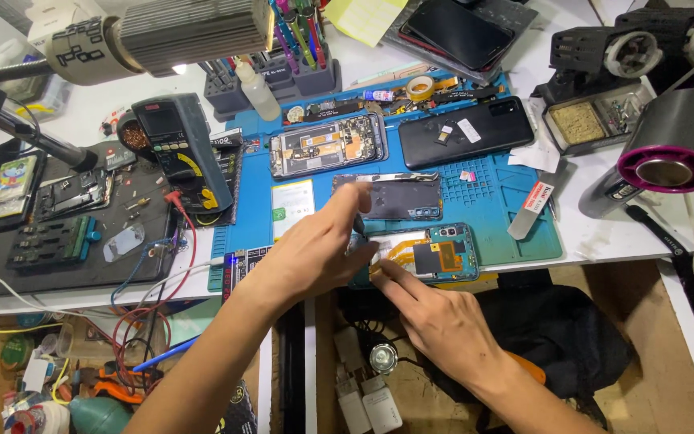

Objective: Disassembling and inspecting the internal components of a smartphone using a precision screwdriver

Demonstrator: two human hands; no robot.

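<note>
Two hands meet over an opened phone (435, 253) at the blue mat's (516, 209) near edge: the left hand (323, 249) pinches a dark thin tool (358, 224) point-down, while the right hand's (443, 321) fingers press flat, steadying the phone.

dark phone screen (459, 32) top centre; yellow-dialled multimeter display (162, 122) left.

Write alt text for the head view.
Both hands work on an opened phone with an orange flex cable on a blue work mat: the left hand holds a thin dark tool, the right hand steadies it.
</note>
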